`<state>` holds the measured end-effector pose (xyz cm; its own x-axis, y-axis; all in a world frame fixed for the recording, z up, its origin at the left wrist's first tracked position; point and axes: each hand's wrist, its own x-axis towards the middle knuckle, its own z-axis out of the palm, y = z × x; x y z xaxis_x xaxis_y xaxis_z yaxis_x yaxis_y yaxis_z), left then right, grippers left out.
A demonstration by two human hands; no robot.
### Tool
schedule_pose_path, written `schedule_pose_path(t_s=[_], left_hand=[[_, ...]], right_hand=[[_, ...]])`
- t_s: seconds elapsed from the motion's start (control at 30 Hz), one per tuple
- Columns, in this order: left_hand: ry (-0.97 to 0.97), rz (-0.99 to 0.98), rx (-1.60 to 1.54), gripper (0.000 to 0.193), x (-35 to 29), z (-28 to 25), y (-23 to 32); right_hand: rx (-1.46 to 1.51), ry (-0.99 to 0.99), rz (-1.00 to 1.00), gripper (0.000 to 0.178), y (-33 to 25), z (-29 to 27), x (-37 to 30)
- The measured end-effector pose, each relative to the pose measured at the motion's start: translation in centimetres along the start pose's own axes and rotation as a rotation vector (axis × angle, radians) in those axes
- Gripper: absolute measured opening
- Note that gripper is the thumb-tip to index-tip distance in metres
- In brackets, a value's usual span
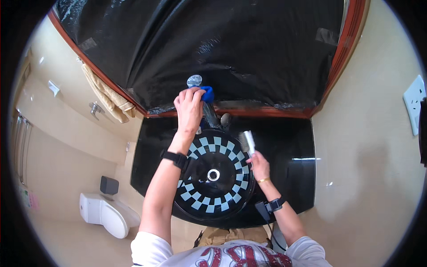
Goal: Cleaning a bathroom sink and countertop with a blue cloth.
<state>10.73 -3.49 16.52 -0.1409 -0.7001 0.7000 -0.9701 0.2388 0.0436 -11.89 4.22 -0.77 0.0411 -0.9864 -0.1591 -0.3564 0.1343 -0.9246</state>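
Note:
My left hand (189,109) is closed on a blue cloth (207,94), pressed against the upper part of a tall metal tap (211,116). The tap's round shiny top (194,80) shows just beyond my fingers. To the right, my right hand (259,166) grips the handle of a white brush (250,141), its bristles facing left. The brush is held over the right rim of a round black basin (213,155) with a ring of pale checks. At the basin's middle sits a metal drain (213,175).
Black plastic sheeting (249,53) covers the framed wall area behind the black counter (284,164). A small rounded object (225,119) stands beside the tap. Beige towels (106,93) hang at left, above a white toilet (113,217). A socket plate (414,104) is on the right wall.

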Motion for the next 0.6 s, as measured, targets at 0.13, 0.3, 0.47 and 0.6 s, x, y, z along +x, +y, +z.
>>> schedule_pose_path(t_s=[0.13,0.3,0.47,0.6], left_hand=[[0.049,0.016,-0.180,0.042,-4.8,-0.3,3.9],[-0.222,-0.587,-0.834,0.026,-12.1,4.1,11.3],[-0.467,-1.260,-1.286,0.032,-15.9,8.1,15.8],[-0.432,-1.328,-1.396,0.032,-14.9,8.9,16.8]], right_hand=[[-0.362,0.277,-0.120,0.030,4.4,-3.9,0.3],[-0.710,0.459,-0.110,0.039,7.6,-8.3,-1.1],[-0.900,0.457,0.024,0.044,8.4,-9.9,-2.5],[-0.623,0.430,-0.322,0.045,4.5,-7.9,-2.5]])
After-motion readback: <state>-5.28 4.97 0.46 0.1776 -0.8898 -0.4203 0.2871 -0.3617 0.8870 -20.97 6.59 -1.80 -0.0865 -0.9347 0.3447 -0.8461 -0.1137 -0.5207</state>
